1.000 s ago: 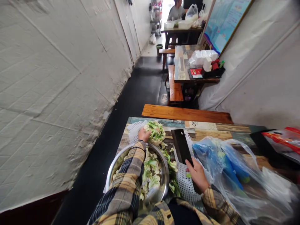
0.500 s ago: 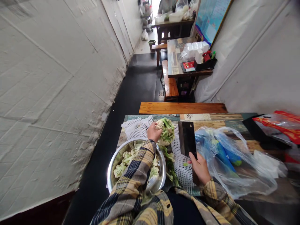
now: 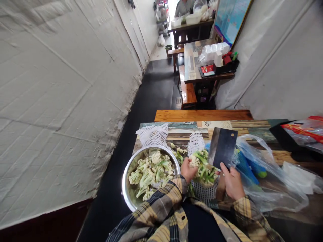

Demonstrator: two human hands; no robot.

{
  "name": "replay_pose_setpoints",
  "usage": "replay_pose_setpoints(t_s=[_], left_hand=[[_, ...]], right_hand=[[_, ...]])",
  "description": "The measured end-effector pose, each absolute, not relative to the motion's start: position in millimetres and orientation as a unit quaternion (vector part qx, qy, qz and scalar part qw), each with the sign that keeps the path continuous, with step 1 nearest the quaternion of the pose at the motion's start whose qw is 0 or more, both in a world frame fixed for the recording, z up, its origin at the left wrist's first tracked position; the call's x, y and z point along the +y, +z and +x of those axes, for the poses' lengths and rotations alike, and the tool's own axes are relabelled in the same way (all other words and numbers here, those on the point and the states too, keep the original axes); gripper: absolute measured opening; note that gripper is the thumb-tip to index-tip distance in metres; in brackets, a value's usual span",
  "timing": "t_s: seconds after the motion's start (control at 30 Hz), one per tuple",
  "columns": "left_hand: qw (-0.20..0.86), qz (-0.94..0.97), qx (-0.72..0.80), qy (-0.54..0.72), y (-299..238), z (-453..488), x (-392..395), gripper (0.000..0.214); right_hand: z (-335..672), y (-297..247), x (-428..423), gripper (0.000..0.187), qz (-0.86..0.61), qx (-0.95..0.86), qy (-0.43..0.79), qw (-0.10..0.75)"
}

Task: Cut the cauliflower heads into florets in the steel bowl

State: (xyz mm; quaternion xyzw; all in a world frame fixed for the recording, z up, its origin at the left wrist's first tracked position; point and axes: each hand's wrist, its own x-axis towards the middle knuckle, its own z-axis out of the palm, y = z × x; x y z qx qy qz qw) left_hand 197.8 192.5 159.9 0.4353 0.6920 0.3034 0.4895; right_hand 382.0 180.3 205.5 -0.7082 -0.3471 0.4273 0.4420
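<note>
My left hand (image 3: 188, 169) grips a cauliflower head (image 3: 204, 168) with green stalks, held low over the white net (image 3: 203, 192) at the table's near edge. My right hand (image 3: 232, 181) is wrapped round the handle of a dark cleaver (image 3: 222, 147), whose blade stands tilted up beside the cauliflower. To the left, a steel bowl (image 3: 128, 178) holds several cut florets (image 3: 151, 169). A few loose florets and green scraps (image 3: 178, 153) lie behind the bowl.
A clear plastic bag with blue and green contents (image 3: 248, 166) lies right of the cleaver. A black tray with a red packet (image 3: 297, 134) sits far right. Wooden benches (image 3: 202, 115) and further tables stand ahead; a seated person (image 3: 183, 6) is at the far table.
My left hand has carried the cauliflower from the far side of the bowl to the near edge by my right hand. The cleaver has risen and tilted toward it.
</note>
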Motion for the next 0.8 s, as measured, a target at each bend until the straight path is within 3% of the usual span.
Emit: replay_pose_setpoints(t_s=[0.17, 0.27, 0.37, 0.63, 0.8], left_hand=[[0.462, 0.606, 0.637, 0.118, 169.9, 157.8, 198.1, 0.022], [0.391, 0.643, 0.641, 0.152, 186.3, 118.9, 236.6, 0.015], [0.276, 0.674, 0.677, 0.101, 193.3, 83.9, 278.9, 0.022], [0.302, 0.702, 0.641, -0.072, 156.5, 72.7, 326.3, 0.022], [0.312, 0.710, 0.615, -0.143, 126.6, 95.8, 337.6, 0.017]], right_hand=[[375.1, 186.8, 183.6, 0.039, -0.675, -0.128, 0.578, 0.439], [370.1, 189.3, 184.6, 0.041, -0.669, -0.084, 0.604, 0.424], [359.0, 194.5, 189.1, 0.038, -0.651, -0.135, 0.619, 0.419], [325.1, 180.7, 207.9, 0.041, -0.684, -0.328, 0.561, 0.332], [332.2, 163.1, 211.1, 0.043, -0.701, -0.327, 0.561, 0.295]])
